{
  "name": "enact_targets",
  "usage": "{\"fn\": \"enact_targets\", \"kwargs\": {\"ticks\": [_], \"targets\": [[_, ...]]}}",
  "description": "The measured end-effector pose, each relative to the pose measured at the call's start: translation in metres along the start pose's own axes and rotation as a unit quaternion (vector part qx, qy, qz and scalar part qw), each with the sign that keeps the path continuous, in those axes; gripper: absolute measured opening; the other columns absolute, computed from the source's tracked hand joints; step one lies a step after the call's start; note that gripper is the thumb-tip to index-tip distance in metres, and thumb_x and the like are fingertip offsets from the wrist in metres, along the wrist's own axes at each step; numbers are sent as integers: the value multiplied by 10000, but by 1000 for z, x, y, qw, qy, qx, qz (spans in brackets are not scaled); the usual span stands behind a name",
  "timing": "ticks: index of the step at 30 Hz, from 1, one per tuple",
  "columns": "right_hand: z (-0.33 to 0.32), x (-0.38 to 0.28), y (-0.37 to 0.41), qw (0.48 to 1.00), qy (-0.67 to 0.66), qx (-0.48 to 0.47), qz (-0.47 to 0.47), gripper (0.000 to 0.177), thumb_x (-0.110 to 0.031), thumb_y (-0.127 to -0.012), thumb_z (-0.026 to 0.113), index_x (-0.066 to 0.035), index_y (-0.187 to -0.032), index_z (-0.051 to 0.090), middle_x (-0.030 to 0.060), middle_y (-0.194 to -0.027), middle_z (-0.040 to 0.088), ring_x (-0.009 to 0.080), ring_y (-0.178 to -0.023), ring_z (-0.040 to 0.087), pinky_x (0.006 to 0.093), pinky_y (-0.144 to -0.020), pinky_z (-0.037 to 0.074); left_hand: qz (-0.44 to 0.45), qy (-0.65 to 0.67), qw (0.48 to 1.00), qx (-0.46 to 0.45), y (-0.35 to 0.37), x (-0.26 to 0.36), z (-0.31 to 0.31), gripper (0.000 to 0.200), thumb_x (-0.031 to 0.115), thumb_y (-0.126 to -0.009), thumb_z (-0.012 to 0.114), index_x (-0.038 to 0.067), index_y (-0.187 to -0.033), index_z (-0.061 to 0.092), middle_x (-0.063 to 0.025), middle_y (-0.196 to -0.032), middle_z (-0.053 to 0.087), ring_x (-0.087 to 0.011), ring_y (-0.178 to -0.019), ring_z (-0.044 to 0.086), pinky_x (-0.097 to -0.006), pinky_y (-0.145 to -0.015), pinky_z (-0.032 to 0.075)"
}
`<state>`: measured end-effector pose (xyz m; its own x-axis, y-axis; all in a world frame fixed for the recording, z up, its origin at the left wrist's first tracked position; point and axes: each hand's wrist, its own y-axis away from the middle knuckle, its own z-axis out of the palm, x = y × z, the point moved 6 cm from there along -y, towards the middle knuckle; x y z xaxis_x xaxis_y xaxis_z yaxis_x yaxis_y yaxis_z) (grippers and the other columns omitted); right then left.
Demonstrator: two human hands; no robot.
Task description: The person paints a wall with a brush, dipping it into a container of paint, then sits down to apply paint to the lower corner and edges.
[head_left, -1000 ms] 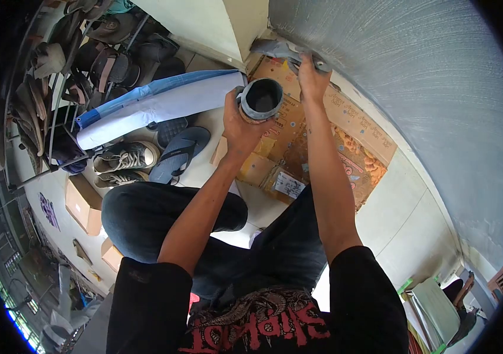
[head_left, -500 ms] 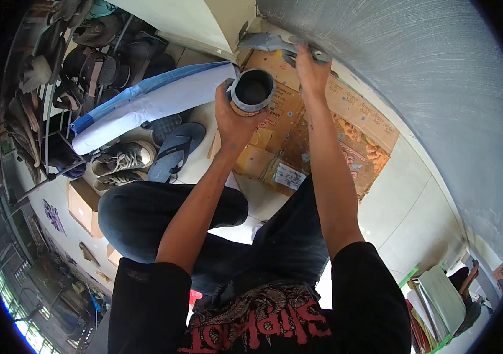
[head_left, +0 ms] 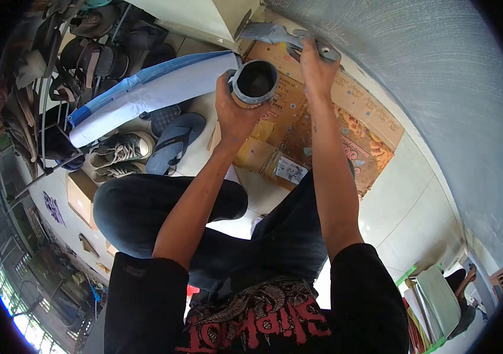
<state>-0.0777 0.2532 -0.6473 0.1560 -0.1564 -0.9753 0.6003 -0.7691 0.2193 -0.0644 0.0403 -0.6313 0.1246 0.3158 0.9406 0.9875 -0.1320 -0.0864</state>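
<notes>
My left hand is wrapped around a paint cup, which is held upright with its rim smeared grey and dark grey paint inside. To the right and farther forward, my right hand grips a paintbrush by its handle, whose holed end sticks out past the fingers on the right. The grey-coated bristles point left, close to the foot of the cream wall corner and the grey painted surface. A flattened cardboard sheet lies on the floor beneath both hands.
Left of the cup lies a long white-and-blue roll. Grey flip-flops and laced sneakers sit beside my bent knee. A shoe rack stands at the far left. At lower right is a green-edged holder with papers.
The brush and my right hand have shifted slightly, with the bristles a little farther up towards the corner. The cup has moved slightly to the right in my left hand.
</notes>
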Motion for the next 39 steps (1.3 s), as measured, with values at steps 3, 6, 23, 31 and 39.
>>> {"fn": "enact_targets", "kwargs": {"ticks": [3,6,23,31,39], "targets": [[8,7,-4,998,27,-48,-21,573,-268,-834,797,91,-1211,558,189,-1136,681,263,-1028,662,372,-935,506,13,-21,1000,2,0,-4,1,817,77,-582,926,10,-1268,486,-153,-1133,621,-286,-1074,633,-376,-940,502],[12,11,6,998,45,23,-38,496,-253,-832,791,84,-1144,605,177,-1088,702,256,-990,680,374,-906,521,11,-5,1000,0,0,-5,2,820,86,-580,925,6,-1267,486,-153,-1126,617,-289,-1068,631,-378,-939,500],[9,11,3,999,49,6,-16,552,-270,-834,800,96,-1182,578,203,-1101,688,271,-1027,665,387,-940,512,13,-16,1000,5,0,-5,4,810,76,-593,928,10,-1266,482,-155,-1139,621,-287,-1073,642,-372,-938,511],[13,9,-3,1000,-20,6,-20,503,-260,-836,793,93,-1142,605,201,-1101,691,257,-995,664,372,-921,516,3,-12,1000,-2,-2,-1,4,808,74,-595,931,11,-1260,476,-151,-1138,627,-281,-1078,640,-375,-940,511],[11,5,-17,998,54,7,-28,543,-285,-827,794,94,-1157,589,201,-1144,682,243,-1055,651,366,-954,500,11,-12,1000,-8,-1,-5,7,814,75,-601,921,5,-1275,470,-161,-1144,619,-295,-1083,635,-384,-942,506]]}}
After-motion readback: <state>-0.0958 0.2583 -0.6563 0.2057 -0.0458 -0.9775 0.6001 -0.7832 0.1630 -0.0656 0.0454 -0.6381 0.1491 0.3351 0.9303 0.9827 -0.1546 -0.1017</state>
